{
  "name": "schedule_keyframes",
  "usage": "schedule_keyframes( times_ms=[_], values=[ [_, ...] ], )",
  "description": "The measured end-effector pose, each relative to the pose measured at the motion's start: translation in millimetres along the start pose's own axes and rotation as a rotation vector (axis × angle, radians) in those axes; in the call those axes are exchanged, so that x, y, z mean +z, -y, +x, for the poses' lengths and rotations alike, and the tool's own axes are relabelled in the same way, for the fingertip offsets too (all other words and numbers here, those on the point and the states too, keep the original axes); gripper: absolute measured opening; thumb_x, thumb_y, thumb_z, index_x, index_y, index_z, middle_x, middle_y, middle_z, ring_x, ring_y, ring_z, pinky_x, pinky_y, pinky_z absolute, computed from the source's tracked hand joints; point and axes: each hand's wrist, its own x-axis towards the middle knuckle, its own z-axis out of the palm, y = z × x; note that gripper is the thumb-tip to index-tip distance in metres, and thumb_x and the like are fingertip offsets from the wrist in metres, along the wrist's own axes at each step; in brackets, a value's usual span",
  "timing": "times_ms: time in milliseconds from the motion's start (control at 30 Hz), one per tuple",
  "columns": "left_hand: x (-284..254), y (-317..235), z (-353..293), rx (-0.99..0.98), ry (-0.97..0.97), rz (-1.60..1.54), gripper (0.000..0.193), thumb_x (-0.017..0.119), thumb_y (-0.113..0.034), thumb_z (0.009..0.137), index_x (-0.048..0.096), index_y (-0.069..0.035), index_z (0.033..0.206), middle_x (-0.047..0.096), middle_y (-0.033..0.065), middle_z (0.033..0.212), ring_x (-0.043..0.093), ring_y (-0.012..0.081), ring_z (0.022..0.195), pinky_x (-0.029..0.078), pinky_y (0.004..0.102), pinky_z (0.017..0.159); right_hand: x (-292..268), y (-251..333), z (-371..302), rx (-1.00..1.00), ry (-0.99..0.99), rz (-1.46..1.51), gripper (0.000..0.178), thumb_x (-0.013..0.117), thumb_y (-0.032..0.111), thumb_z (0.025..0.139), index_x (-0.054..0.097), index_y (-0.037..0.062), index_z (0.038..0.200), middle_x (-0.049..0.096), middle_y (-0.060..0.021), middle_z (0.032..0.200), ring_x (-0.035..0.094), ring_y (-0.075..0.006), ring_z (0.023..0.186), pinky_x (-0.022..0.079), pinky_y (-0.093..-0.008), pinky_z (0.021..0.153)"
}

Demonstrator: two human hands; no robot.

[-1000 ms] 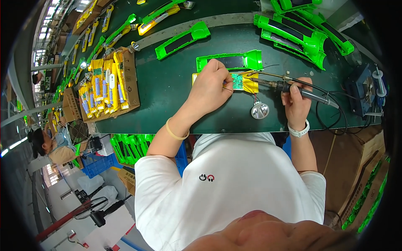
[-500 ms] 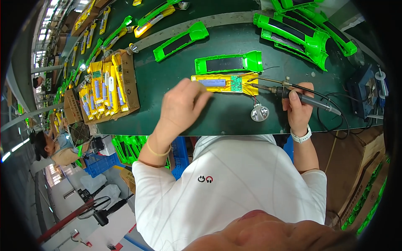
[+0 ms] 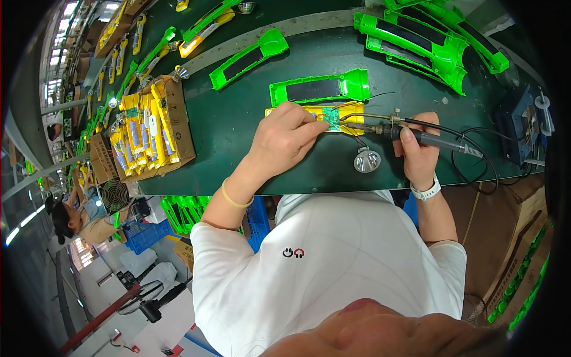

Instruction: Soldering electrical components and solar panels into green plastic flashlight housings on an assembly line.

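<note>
Using the circuit board [image 3: 331, 117] on the yellow holder [image 3: 355, 110] as datum, I hold my right hand [image 3: 420, 156] clamped on the soldering iron [image 3: 439, 141] to its right, my left hand [image 3: 281, 138] at its left, finger closure indeterminable, where iron slippage could burn skin.

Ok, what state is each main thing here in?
Circuit board: exposed
Soldering iron: held, tip near the circuit board
Left hand: fingers at the circuit board, grip unclear
Right hand: closed around the soldering iron
Reflector: wired, face up
Nearest green shell: separate
Cardboard box: open, filled
</note>
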Motion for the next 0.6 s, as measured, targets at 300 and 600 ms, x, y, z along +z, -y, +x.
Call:
schedule_keyframes(
  times_ms=[300, 600],
  values=[
    [-6.2, -3.3, 6.7, -0.044, 0.131, -0.025, 0.018, 0.067, -0.002, 0.063, 0.063, -0.007, 0.08, 0.051, 0.0049, 0.073, 0.052, 0.0213, 0.071, 0.045, 0.0317, 0.059, -0.8, -5.3, 1.4, 0.014, 0.069, -0.01, 0.023, 0.058, 0.006, 0.083, 0.037, 0.0044, 0.093, 0.05, -0.0039, 0.071, 0.046, -0.0056, 0.054, 0.039, -0.019, 0.047],
    [-2.7, -1.7, 5.2, -0.044, 0.115, -0.059, 0.024, 0.067, -0.001, 0.061, 0.065, -0.009, 0.084, 0.05, 0.004, 0.073, 0.05, 0.0206, 0.068, 0.044, 0.0309, 0.059, 1.9, -2.4, 0.6, 0.025, 0.047, 0.009, 0.024, 0.059, 0.007, 0.084, 0.038, 0.004, 0.095, 0.051, -0.0051, 0.074, 0.047, -0.0073, 0.055, 0.04, -0.0202, 0.048]
  ],
)
